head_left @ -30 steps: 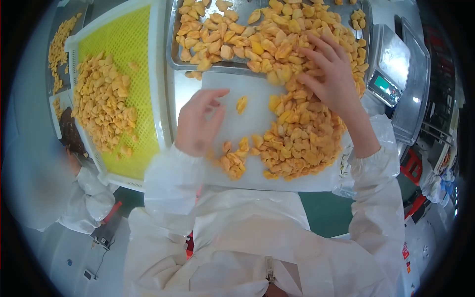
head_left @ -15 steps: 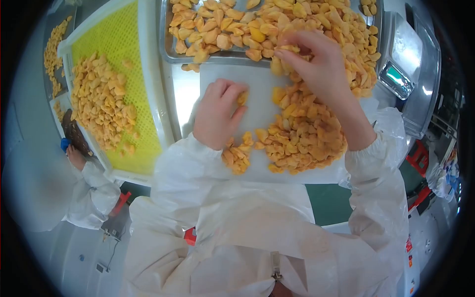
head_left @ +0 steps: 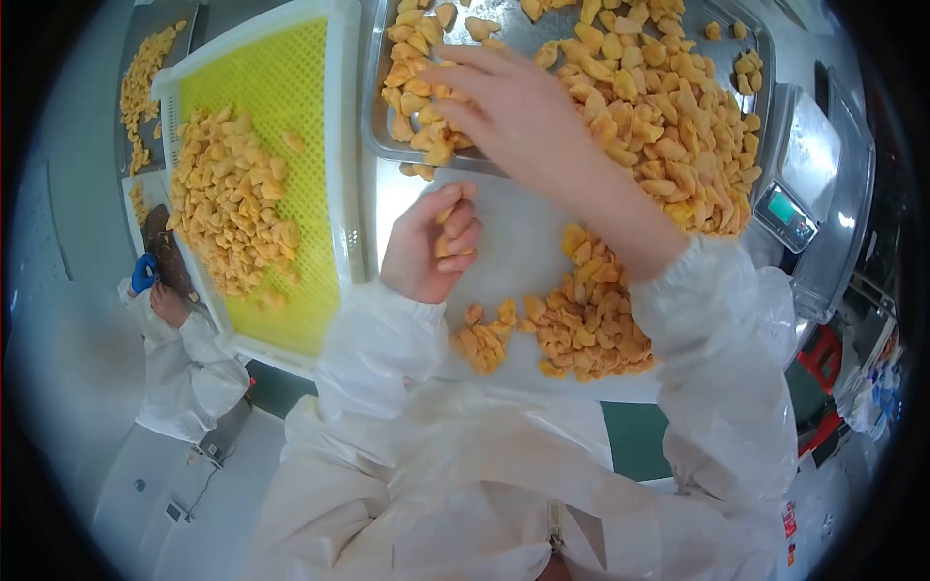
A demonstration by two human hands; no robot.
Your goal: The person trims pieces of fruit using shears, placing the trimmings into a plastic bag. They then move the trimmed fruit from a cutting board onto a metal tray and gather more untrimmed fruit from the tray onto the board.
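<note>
My left hand is curled closed above the white work surface, and yellow-orange pieces, which look like cut fruit, show between its fingers. My right hand reaches over the metal tray. Its fingers are stretched out and apart, with the fingertips at the fruit pieces on the tray's left side. A large heap of fruit pieces fills the tray's right part. Below my right forearm lies another pile, and a smaller pile sits just left of it.
To the left stands a white-framed rack with yellow mesh, bearing a heap of similar pieces. A scale with a lit display is at the right. Beyond the rack, another person's hand is near a blue object.
My right hand has moved left across the tray, and its pinched fingers have spread. My left hand has curled closed around pieces. The view has shifted slightly.
</note>
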